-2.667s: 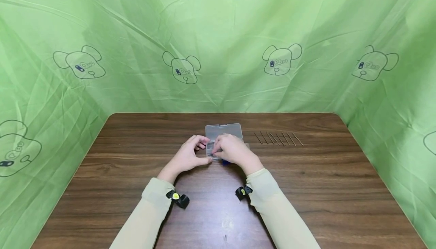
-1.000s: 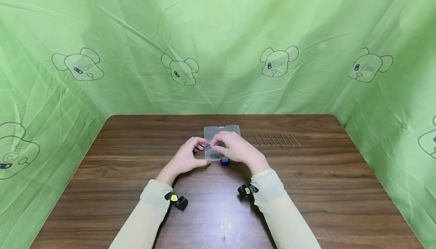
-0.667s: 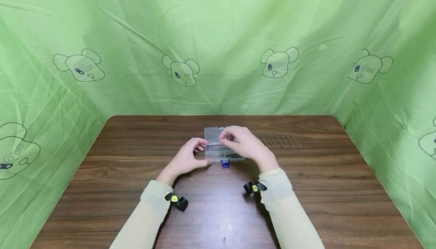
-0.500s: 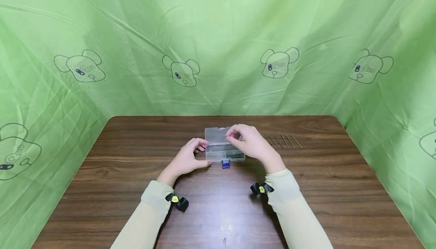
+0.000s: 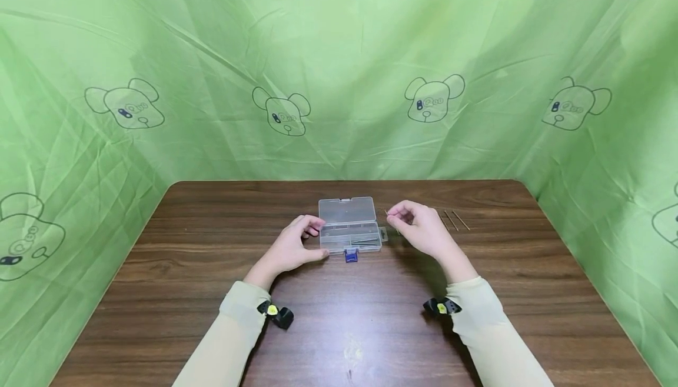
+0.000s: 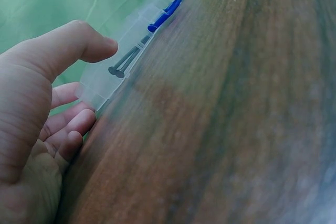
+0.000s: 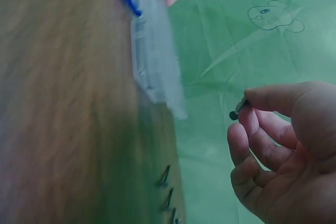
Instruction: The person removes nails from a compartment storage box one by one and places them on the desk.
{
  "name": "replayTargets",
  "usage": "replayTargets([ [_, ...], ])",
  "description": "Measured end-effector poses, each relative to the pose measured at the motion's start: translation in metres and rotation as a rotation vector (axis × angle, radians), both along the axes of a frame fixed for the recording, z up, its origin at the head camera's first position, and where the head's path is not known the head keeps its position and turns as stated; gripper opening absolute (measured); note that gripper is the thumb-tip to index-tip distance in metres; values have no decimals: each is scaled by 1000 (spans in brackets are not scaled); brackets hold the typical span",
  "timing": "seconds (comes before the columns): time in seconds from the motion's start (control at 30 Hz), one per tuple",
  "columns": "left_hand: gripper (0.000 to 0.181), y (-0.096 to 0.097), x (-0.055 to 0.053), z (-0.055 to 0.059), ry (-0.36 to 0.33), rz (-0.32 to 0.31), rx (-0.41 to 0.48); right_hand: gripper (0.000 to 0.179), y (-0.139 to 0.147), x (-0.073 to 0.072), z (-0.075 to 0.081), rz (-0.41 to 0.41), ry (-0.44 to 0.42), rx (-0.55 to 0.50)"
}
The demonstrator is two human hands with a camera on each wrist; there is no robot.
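Note:
A clear plastic box (image 5: 346, 231) lies on the table with its lid (image 5: 346, 209) raised toward the back and a blue latch (image 5: 351, 256) at its front. Dark nails (image 6: 126, 61) lie in its front compartment. At the box's left end, my left hand (image 5: 288, 247) holds it, thumb by the front corner and fingers at the end wall. Right of the box, my right hand (image 5: 421, 228) pinches a nail (image 7: 239, 109) between thumb and fingertips. Its head sticks out below the fingers in the right wrist view, and most of its shank is hidden.
Nails laid side by side (image 5: 459, 220) are on the table behind and right of my right hand, which covers part of the row. The wooden table (image 5: 339, 316) ends at a green curtain (image 5: 349, 140) at the back and sides.
My right hand has come out of the box with a nail and moved right, to the near end of the laid-out row. My left hand has stayed at the box's left end.

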State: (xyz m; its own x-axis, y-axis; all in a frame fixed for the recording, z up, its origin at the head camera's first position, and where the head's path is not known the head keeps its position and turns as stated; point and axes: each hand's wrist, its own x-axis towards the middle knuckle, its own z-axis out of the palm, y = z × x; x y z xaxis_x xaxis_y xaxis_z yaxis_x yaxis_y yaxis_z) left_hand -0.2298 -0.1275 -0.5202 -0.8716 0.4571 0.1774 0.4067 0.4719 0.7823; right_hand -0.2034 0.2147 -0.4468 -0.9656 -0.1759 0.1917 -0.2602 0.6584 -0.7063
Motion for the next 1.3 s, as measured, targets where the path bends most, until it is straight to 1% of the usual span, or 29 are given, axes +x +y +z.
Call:
replayTargets([
  [0.1, 66, 1, 0, 0, 1, -4, -2, 9, 9, 6, -6, -57, -18, 18],
  [0.2, 65, 2, 0, 1, -3, -3, -2, 12, 18, 10, -12, -97, -62, 16],
  [0.4, 65, 0, 1, 2, -4, 1, -5, 17, 27, 16, -23, -124, -162, -19],
  [0.6, 66, 0, 1, 2, -7, -4, -3, 13, 31, 16, -31, -146, -198, 6],
  [0.8, 66, -1, 1, 2, -10, 1, -3, 11, 34, 14, -38, -129, -200, 34],
  [0.97, 65, 0, 0, 2, -5, -1, -3, 8, 38, 13, -39, -100, -180, 72],
  [1.3, 65, -1, 1, 1, -8, 4, -2, 11, 45, 10, -43, -54, -182, 103],
])
